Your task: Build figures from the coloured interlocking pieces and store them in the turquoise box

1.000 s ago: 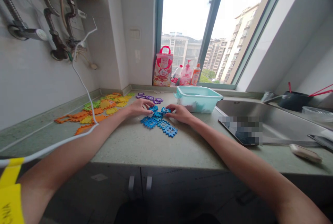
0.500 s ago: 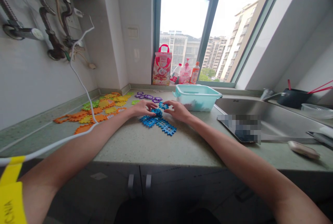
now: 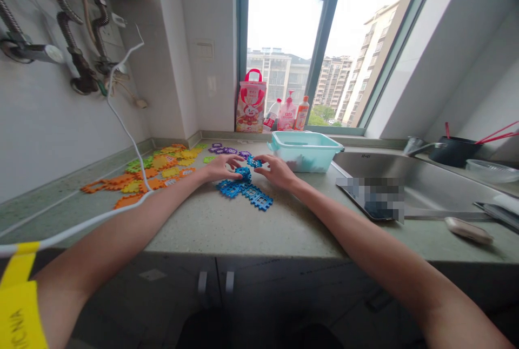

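- Nearer the tub (image 3: 307, 150) now, the left hand (image 3: 222, 168) has shifted its blue tile (image 3: 244, 174), gripped by thumb and fingers!
- Right hand (image 3: 276, 169) pinches a second tile (image 3: 254, 162), notch-edged, just left of the tub.
- Flat tiles (image 3: 265, 201), blue windowed squares, lie left too.
- Second tile's farther from those than before!

Bench (image 3: 284, 230): speckled, grey-green top, steel sink (image 3: 430, 187) set in at right. On it, left: orange, yellow and green notched pieces (image 3: 164, 162), heaped and overlapping. Far side, near the wall: purple pieces (image 3: 230, 150). Centre: blue pieces (image 3: 260, 201), flat. Behind these, to the right: turquoise bin (image 3: 304, 157). Near the sink's front edge: pale oblong object (image 3: 469, 230), identity unclear.
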Available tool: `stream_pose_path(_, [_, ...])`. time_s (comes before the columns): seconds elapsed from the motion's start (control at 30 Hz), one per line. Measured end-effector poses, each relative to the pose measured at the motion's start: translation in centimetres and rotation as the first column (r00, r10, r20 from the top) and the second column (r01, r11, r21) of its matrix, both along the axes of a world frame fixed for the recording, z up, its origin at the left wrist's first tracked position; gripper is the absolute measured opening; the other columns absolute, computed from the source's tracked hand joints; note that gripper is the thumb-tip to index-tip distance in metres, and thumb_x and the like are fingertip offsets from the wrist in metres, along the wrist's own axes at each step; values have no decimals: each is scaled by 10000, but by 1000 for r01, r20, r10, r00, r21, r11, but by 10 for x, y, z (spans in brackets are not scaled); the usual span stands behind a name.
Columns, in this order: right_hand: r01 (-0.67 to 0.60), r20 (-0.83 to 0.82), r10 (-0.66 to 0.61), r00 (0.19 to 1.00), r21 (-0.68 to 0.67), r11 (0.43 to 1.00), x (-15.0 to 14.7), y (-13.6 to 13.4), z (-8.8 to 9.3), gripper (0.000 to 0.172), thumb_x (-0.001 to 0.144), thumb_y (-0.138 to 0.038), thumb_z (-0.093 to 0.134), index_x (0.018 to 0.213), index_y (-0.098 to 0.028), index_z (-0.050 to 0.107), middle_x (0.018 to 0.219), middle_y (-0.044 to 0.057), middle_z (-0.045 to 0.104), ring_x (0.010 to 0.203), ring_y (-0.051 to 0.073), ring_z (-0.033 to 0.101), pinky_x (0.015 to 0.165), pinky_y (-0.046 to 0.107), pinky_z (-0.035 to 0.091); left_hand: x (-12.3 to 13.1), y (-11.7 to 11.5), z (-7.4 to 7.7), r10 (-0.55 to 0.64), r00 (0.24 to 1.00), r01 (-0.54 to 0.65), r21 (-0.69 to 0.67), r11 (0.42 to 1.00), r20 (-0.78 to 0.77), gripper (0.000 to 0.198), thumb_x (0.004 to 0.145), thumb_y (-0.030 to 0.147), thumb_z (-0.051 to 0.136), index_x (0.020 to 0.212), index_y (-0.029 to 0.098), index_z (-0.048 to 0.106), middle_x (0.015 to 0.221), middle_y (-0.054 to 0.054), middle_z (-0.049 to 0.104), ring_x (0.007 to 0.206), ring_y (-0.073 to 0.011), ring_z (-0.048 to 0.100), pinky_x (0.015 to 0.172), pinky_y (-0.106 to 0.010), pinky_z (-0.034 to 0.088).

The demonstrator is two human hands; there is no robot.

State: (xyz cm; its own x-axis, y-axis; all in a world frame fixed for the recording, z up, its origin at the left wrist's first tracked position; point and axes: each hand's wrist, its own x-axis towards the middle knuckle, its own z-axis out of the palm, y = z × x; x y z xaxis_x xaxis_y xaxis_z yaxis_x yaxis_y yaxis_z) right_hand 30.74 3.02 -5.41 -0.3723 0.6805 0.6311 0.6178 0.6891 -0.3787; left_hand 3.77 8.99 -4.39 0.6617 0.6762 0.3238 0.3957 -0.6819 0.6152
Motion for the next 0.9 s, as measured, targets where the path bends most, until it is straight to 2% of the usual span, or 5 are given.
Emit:
stream_pose_path(0.33, [-137,41,141,989,-78,987,-12,-10,2,310,926,-295,736,1229,-231,744,1184,77,760,1034,225,706,913,346,553,9,-4,-4,-48,998,48,-27,999,-33,796,684,465,875,1378,160,629,968,-53,748,856,-205,693,757,-290,536])
stream_pose_path(0.43, [-174,63,185,981,-140,975,-12,-12,3,263,928,-289,715,1178,-226,767,1126,66,772,1007,212,702,889,322,538,13,-7,-5,-67,997,66,-33,997,-28,833,689,461,873,1415,160,598,1017,-69,752,886,-210,701,762,-289,534])
stream_pose_path(0.57, [-242,47,259,965,-229,943,-7,-9,-1,347,919,-346,713,1245,-228,738,1094,34,778,943,190,697,856,296,522,14,-11,-6,-58,998,57,-57,997,-13,863,691,435,866,1444,151,555,1080,-99,762,912,-222,715,766,-299,538])
stream_pose_path(0.73, [-217,16,229,973,-256,942,-5,-5,-4,394,885,-366,746,1260,-246,715,1097,22,773,950,189,706,850,295,528,16,-15,-4,-44,998,46,-52,998,44,828,683,390,859,1414,126,575,1108,-115,758,916,-226,719,763,-314,548])
stream_pose_path(0.9, [-185,-49,179,983,-178,967,-7,-8,4,358,861,-347,765,1207,-260,733,1086,13,778,971,190,713,887,316,545,17,-14,-2,-38,988,32,38,999,148,773,704,355,859,1404,165,590,1176,-114,739,1085,-252,696,906,-358,530])
